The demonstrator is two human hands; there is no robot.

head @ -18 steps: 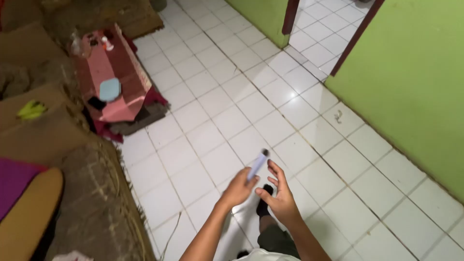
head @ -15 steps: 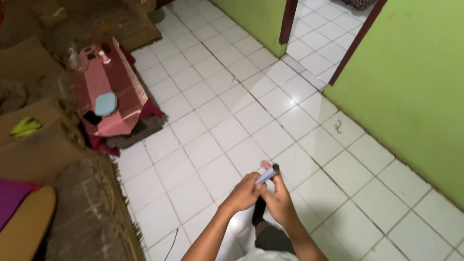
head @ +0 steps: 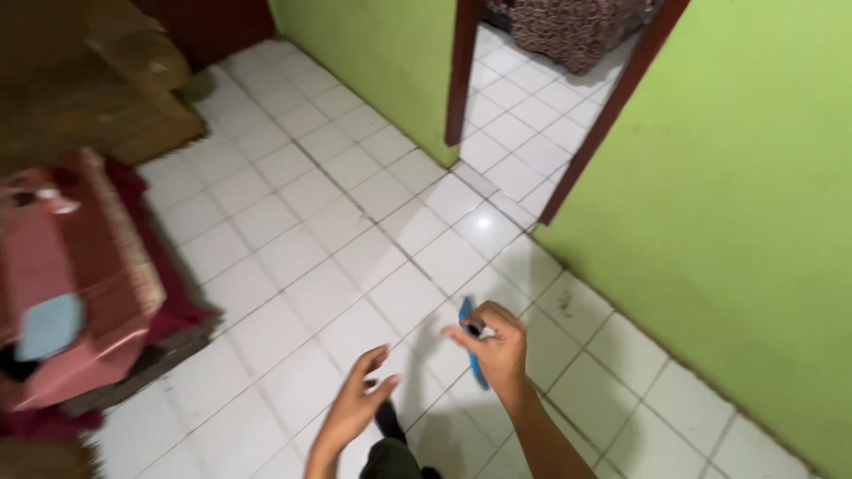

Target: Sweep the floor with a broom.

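Fingers of the right hand (head: 495,350) are wrapped around a slim blue stick-shaped thing (head: 470,350), smooth plastic by the look of it, held over the glossy white floor tiles (head: 355,204). Left hand (head: 355,404) hangs loose beside it, fingers spread, gripping nothing. Off left there's a low pinkish-red table (head: 71,266) with a pale blue rounded-square pad (head: 49,325) on top, and flat green walls (head: 754,177) on the right.
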